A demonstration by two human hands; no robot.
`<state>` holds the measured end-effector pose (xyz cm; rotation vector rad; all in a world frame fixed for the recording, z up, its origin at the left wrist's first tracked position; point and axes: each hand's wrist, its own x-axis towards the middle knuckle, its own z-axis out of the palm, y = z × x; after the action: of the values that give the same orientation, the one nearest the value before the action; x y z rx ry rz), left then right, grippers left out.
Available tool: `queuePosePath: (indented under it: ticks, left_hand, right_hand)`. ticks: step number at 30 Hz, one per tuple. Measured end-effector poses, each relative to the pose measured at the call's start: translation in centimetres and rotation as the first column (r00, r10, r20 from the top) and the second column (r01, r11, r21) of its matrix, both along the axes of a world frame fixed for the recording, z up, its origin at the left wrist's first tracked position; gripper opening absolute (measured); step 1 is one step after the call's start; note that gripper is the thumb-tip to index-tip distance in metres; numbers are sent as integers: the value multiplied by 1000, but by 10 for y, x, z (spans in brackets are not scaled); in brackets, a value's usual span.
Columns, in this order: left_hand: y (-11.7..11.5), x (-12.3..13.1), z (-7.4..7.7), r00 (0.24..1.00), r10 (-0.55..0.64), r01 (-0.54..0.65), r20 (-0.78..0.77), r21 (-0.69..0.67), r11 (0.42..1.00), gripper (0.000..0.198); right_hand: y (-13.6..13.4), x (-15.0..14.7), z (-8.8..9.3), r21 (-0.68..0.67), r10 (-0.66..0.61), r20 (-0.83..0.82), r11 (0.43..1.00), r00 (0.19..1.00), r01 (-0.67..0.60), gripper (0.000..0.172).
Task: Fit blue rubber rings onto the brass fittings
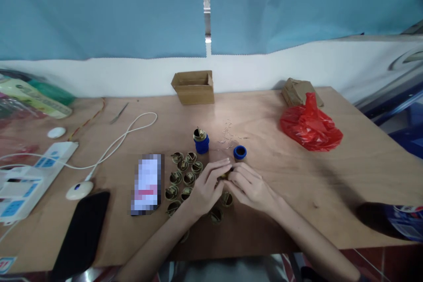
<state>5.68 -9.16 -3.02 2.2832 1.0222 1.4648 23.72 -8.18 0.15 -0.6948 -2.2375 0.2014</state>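
Observation:
My left hand (206,189) and my right hand (249,185) meet at the middle of the table, fingers pinched round a small brass-coloured part (224,176). The fingers cover most of it. Rows of round brass-coloured fittings (176,178) with thin arms across them lie beside and under my left hand. Just beyond stands a blue cylindrical holder (201,145) with one brass fitting (199,134) on top. A blue-rimmed round piece (239,152) sits past my right fingers. Thin bent wire pieces (227,135) are scattered behind it.
An open cardboard box (194,93) stands against the wall. To the right are a red plastic bag (310,128), a brown paper package (297,91) and a bottle (390,220). Leftward lie a lit phone (147,185), a black phone (82,233), a power strip (39,180) and white cable.

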Motion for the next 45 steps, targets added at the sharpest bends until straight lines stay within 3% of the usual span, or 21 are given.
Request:
queuePosePath:
  ticks: [5,17,25,33,40,43,45]
  left_hand:
    - [2,1,-3,999,14,-17,43,57,998,43]
    - [7,-1,-5,1000,23,-25,13,120,993,33]
    - [6,-1,-11,1000,28,-29,9,124,992,33]
    - [3,1,-8,999,41,-42,13,135,990,33]
    - [3,4,-5,996,70,-75,48,110,991,39]
    - [3,4,-5,993,95,-96,67,21,995,45]
    - [3,4,-4,992,104,-102,69,-44,994,47]
  right_hand:
    - [-2,-1,-6,116,3,69,993,998,-11,13]
    - [1,5,-8,163,16,177,986,984,-46,16]
    - [1,3,-11,68,10,129,997,992,-19,19]
    - [-2,-1,-13,94,-16,92,996,996,7,21]
    - [-2,-3,-13,4,-1,9,1000,1000,1,17]
    - [-1,-3,-13,-166,-47,-162,986,986,19,3]
    - [-1,-3,-13,-308,-109,-243,951,964,30,14]
